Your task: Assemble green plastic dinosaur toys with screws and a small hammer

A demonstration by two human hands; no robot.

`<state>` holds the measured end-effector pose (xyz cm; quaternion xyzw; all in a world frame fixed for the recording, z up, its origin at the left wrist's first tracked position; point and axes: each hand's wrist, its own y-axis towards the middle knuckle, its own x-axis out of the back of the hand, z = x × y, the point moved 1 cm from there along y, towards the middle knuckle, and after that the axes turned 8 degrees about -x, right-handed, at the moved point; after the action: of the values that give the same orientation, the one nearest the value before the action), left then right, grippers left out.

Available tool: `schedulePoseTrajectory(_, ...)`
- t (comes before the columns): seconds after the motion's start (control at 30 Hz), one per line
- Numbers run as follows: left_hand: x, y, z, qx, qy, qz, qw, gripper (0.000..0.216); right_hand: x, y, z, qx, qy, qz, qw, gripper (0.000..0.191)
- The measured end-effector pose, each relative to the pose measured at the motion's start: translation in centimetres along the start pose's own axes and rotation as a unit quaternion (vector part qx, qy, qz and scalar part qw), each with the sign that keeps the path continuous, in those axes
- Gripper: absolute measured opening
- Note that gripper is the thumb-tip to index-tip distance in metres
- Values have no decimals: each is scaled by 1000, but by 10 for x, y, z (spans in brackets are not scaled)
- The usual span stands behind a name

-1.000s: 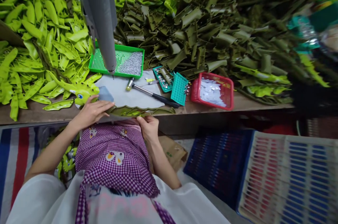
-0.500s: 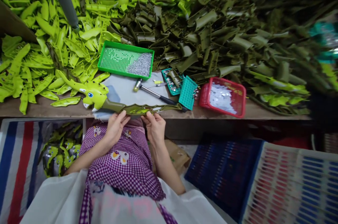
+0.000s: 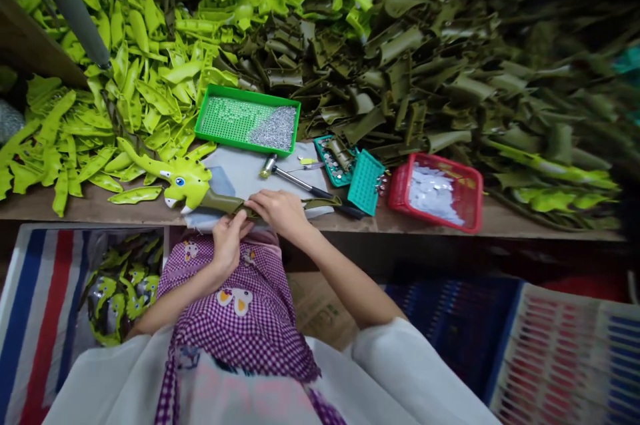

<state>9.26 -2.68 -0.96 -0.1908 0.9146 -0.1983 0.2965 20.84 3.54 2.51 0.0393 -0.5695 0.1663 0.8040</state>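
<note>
Right hand (image 3: 280,208) now joins left hand (image 3: 227,240) in front of the tray (image 3: 240,145), fingers (image 3: 260,200) pinching the toy (image 3: 200,190), concentrating work there.

No text can be read: pink marks (image 3: 250,400), perhaps lettering, on the white shirt (image 3: 213,371) and green print (image 3: 327,315) on the brown packaging (image 3: 310,291) are too blurred.
</note>
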Motion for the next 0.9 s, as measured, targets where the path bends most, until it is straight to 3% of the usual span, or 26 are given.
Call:
schedulePoseTrajectory(0.23, 2, 1, -1, 12, -33, 11, 999, 21, 0, -5, -1, 8, -42, 1, 999, 42)
schedulePoseTrajectory(0.47, -3, 5, -3, 23, -19, -47, 998, 19, 4, 12, -11, 14, -5, 74, 997, 41)
schedulePoseTrajectory(0.57, -4, 6, -1, 24, -14, -48, 998, 19, 5, 23, -16, 36, 7, 125, 992, 43)
schedulePoseTrajectory(0.67, -3, 6, 0, 15, -15, -38, 999, 19, 11, 25, -20, 32, 26, 129, 991, 41)
schedulePoseTrajectory(0.77, 0, 6, -3, 15, -1, -20, 1000, 22, 27, 8, -29, 28, 140, 74, 987, 36)
schedulePoseTrajectory(0.83, 3, 8, -6, 31, 29, 5, 999, 27, 41, -8, -36, -11, 247, -41, 968, 36)
schedulePoseTrajectory(0.9, 7, 13, -8, 54, 85, 46, 994, 33, 49, -23, -43, -82, 324, -189, 923, 38)
